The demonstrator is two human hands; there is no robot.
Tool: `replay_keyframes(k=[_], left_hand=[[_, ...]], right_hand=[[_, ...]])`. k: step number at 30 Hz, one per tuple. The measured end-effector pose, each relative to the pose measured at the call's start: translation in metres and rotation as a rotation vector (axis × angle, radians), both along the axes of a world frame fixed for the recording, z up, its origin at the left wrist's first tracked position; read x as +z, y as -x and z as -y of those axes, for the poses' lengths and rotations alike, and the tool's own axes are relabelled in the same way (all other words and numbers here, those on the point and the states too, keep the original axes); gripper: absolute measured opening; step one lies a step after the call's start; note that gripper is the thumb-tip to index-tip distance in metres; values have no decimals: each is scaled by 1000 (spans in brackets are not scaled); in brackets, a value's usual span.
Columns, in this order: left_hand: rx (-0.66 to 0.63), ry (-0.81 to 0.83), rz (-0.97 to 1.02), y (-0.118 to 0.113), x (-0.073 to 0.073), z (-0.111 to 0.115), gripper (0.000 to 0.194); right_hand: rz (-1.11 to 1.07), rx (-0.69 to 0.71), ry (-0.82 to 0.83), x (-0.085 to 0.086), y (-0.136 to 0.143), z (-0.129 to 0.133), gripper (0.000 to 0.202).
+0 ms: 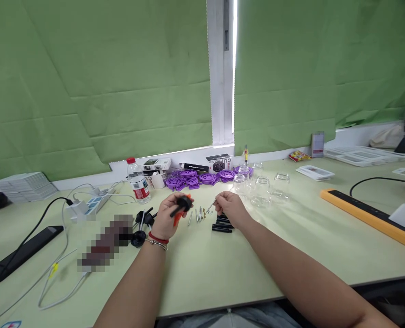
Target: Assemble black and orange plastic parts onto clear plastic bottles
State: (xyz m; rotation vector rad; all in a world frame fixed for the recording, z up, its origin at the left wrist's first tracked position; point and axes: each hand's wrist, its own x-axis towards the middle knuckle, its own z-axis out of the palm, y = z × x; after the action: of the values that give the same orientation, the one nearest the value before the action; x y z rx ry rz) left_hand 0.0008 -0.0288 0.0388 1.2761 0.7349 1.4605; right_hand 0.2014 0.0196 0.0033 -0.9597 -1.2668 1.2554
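My left hand (165,219) is closed around a black and orange part (182,205) with a round black end and a short black stem. Pinched in the fingertips of my right hand (232,207) is a thin metal rod (211,206), slanting down to the left. Between the hands, several metal pins (198,214) and small brass-coloured pieces (204,213) lie on the table. Several black tubes (222,228) lie under and beside my right hand. Left of my left wrist are black parts with round ends and stems (139,238).
Behind the hands lie purple plastic rings (209,178), with boxes (157,164) behind them. Clear glass jars (262,187) stand right of these, a water bottle (139,182) left. Cables and a power strip (94,202) cover the left side; an orange-edged bar (369,218) lies right.
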Motion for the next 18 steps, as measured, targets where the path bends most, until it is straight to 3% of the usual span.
replay_keyframes(k=[2, 5, 7, 10, 14, 18], left_hand=[[124, 37, 130, 4, -4, -8, 23], [270, 124, 255, 8, -9, -18, 16], [313, 180, 313, 10, -11, -22, 12], [310, 245, 367, 12, -10, -24, 11], [242, 331, 410, 14, -7, -22, 14], [191, 342, 390, 14, -7, -21, 18]], right_hand=[[207, 88, -128, -2, 7, 7, 11], [634, 196, -477, -5, 23, 18, 11], [953, 255, -711, -8, 34, 22, 16], [1301, 300, -888, -14, 44, 23, 20], [1430, 296, -940, -20, 47, 22, 22], [1264, 280, -865, -15, 44, 24, 23]])
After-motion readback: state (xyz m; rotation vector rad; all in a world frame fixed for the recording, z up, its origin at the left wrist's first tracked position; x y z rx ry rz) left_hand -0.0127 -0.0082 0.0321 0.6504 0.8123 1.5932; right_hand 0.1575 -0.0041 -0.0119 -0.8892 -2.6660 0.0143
